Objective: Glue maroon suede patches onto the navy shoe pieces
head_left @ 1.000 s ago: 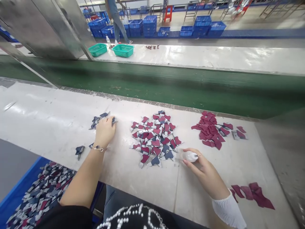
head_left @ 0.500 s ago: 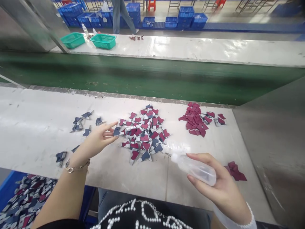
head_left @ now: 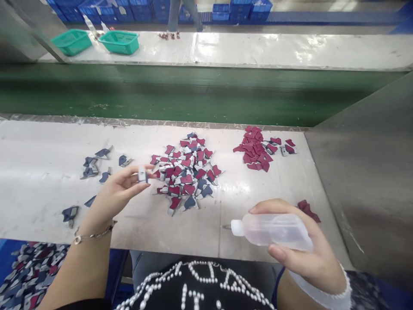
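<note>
Between the thumb and fingers of my left hand [head_left: 121, 189] is a small grey-and-navy plastic piece [head_left: 142, 175], lifted just left of the heap. My right hand [head_left: 309, 241] is wrapped around a translucent squeeze bottle [head_left: 277, 231] with a white cap and a thin nozzle pointing left. In the middle of the table lies a heap of small pieces [head_left: 187, 178] in maroon, grey and navy. Several navy-and-grey pieces [head_left: 90, 167] are scattered left of it, partly near my left wrist. Flat maroon pieces [head_left: 256, 150] form a pile at the right.
A blue bin [head_left: 8, 249] full of mixed pieces stands below the table's left front edge. More maroon pieces [head_left: 308, 210] lie beyond my right hand. A metal panel [head_left: 364, 172] bounds the right side. Across the green strip [head_left: 180, 90] are green baskets [head_left: 121, 43] and a walking person's legs [head_left: 183, 15].
My left hand has drawn back slightly left from the heap, with the small piece now turned to its grey face. The bottle has levelled out and shifted right. The whole view has moved a little.
</note>
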`<state>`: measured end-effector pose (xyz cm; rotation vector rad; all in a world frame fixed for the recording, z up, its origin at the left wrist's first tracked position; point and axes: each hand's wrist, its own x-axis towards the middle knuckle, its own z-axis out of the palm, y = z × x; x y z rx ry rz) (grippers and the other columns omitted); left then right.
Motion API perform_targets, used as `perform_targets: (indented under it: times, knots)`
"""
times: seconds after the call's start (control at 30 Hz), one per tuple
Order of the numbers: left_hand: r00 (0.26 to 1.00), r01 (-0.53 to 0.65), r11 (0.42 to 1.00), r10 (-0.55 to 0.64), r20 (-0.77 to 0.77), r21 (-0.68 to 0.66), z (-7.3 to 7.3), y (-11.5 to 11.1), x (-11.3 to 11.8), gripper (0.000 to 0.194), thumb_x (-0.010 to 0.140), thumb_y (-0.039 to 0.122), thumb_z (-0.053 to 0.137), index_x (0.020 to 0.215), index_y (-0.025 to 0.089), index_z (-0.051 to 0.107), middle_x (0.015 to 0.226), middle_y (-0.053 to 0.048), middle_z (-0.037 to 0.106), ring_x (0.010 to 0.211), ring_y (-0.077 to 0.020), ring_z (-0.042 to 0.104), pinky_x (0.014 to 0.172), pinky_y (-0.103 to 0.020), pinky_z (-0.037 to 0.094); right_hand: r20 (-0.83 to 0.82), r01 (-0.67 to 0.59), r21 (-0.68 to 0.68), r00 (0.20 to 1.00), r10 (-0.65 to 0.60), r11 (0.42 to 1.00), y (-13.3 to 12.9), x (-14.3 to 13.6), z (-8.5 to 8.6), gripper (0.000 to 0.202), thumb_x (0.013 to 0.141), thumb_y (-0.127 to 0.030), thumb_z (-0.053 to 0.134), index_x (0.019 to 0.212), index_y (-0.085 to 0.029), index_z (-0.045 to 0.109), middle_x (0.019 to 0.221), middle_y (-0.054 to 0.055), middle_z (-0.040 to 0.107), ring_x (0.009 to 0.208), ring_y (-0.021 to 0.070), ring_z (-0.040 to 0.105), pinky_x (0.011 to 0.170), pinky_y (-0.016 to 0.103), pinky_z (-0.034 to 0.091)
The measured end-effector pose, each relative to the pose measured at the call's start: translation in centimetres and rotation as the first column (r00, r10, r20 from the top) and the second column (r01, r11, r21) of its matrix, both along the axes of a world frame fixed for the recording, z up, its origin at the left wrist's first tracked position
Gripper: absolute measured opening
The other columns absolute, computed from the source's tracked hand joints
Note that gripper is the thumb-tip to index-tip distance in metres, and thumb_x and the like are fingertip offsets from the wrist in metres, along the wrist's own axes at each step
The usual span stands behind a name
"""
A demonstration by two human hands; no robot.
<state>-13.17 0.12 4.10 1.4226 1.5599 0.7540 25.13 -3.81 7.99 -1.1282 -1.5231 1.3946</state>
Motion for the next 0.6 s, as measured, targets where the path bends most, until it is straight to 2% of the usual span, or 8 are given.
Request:
perform_targets:
  times: [0.07,0.1,0.17,0.23,0.3,0.37,0.47,0.6]
  knots:
    - [0.96,0.006,0.99,-0.044,0.278,0.138,0.4,-1.1,1.8,0.028,0.093,0.048,0.062,0.107,0.024,0.069,0.108,-0.008,0.068,0.091,-0.0216,0.067,0.074,-0.031,0.059,0.066,-0.012,0.078,0.998,0.007,0.997,0.0,0.2,0.5,0.032,0.084,-0.044,0.075,0.116,-0.037,0.071,0.098,0.001,0.075,0.078,0.018,0.072,0.066,0.021,0.058]
    - [0.933,0.037,0.98,-0.103,0.343,0.195,0.6,-1.5,3.0,0.026,0.095,0.046,0.06,0.106,0.024,0.069,0.097,-0.006,0.068,0.078,-0.0176,0.064,0.066,-0.029,0.056,0.096,-0.02,0.108,0.995,0.01,0.994,0.0,0.3,0.8,0.034,0.085,-0.041,0.075,0.118,-0.038,0.07,0.1,0.001,0.075,0.08,0.0185,0.072,0.068,0.022,0.06]
    - [0.939,0.137,0.949,-0.216,0.267,0.286,1.0,-1.9,5.6,0.02,0.098,0.037,0.055,0.104,0.023,0.068,0.086,-0.003,0.065,0.067,-0.0136,0.057,0.059,-0.026,0.049,0.149,-0.011,0.151,0.989,-0.012,0.989,0.0,0.4,1.2,0.037,0.083,-0.032,0.077,0.119,-0.038,0.07,0.099,0.0,0.075,0.077,0.0182,0.072,0.067,0.021,0.061]
    - [0.947,0.299,0.894,-0.321,0.011,0.334,1.4,-2.0,8.1,0.008,0.092,0.027,0.059,0.096,0.021,0.064,0.078,0.0,0.062,0.067,-0.0128,0.055,0.06,-0.025,0.045,0.202,0.021,0.178,0.978,-0.057,0.984,-0.3,0.3,1.6,0.041,0.079,-0.022,0.079,0.116,-0.037,0.07,0.098,0.0,0.074,0.077,0.0179,0.072,0.066,0.02,0.061]
    - [0.922,0.387,0.859,-0.359,-0.144,0.336,1.7,-2.0,9.9,0.02,0.081,0.025,0.071,0.095,0.021,0.057,0.076,0.003,0.061,0.062,-0.0104,0.053,0.057,-0.023,0.042,0.22,0.064,0.211,0.969,-0.111,0.975,-0.8,-0.1,1.8,0.044,0.075,-0.018,0.08,0.114,-0.036,0.069,0.098,0.0,0.073,0.079,0.0187,0.073,0.068,0.021,0.062]
    - [0.905,0.424,0.833,-0.375,-0.202,0.355,1.9,-2.0,11.1,0.031,0.075,0.028,0.078,0.091,0.021,0.053,0.073,0.006,0.06,0.059,-0.0084,0.051,0.054,-0.021,0.04,0.208,0.096,0.219,0.968,-0.143,0.971,-1.3,-0.8,1.9,0.044,0.075,-0.019,0.08,0.114,-0.035,0.066,0.096,0.0,0.073,0.077,0.0186,0.073,0.066,0.021,0.062]
    - [0.895,0.445,0.8,-0.418,-0.159,0.402,2.0,-2.0,11.7,0.032,0.075,0.031,0.082,0.084,0.021,0.053,0.07,0.007,0.059,0.059,-0.0073,0.05,0.055,-0.02,0.038,0.216,0.128,0.229,0.96,-0.179,0.965,-1.8,-1.9,2.1,0.038,0.077,-0.024,0.077,0.111,-0.033,0.062,0.088,-0.001,0.071,0.063,0.0166,0.07,0.053,0.022,0.059]
    - [0.888,0.402,0.865,-0.448,0.103,0.3,2.3,-2.0,11.9,0.033,0.07,0.025,0.086,0.083,0.021,0.056,0.074,0.007,0.062,0.063,-0.0065,0.053,0.055,-0.017,0.039,0.273,0.087,0.352,0.943,-0.191,0.932,-1.3,-3.6,2.5,0.035,0.075,-0.032,0.074,0.106,-0.031,0.057,0.071,-0.004,0.066,0.051,0.0157,0.066,0.044,0.024,0.054]
